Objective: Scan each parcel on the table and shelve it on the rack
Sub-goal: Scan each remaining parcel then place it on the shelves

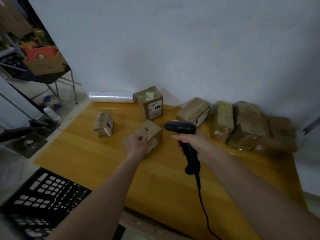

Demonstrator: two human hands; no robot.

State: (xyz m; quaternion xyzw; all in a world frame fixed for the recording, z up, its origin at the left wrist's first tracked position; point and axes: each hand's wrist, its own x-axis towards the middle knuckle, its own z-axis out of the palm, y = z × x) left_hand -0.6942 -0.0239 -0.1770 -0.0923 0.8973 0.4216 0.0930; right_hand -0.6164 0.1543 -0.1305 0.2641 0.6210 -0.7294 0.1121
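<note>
The left hand (pixel 137 142) rests on the near parcel (pixel 147 135) mid-table; whether its fingers actually grip is unclear. Just right of that parcel, the right hand (pixel 194 144) clamps the scanner (pixel 181 129), nose pointing left toward it.

The table (pixel 97 153) has a smooth, yellowish wood top with a faint sheen. The parcels on it, such as the small parcel (pixel 149 134) under the left hand (pixel 137 144), are matt brown cardboard with white paper labels, and several look wrapped in clear, slightly shiny tape. The scanner (pixel 183 134) gripped by the right hand (pixel 195 144) is black plastic. A roll of film (pixel 110 97) by the wall is glossy and translucent white. The crate (pixel 45 191) is black plastic lattice.
</note>
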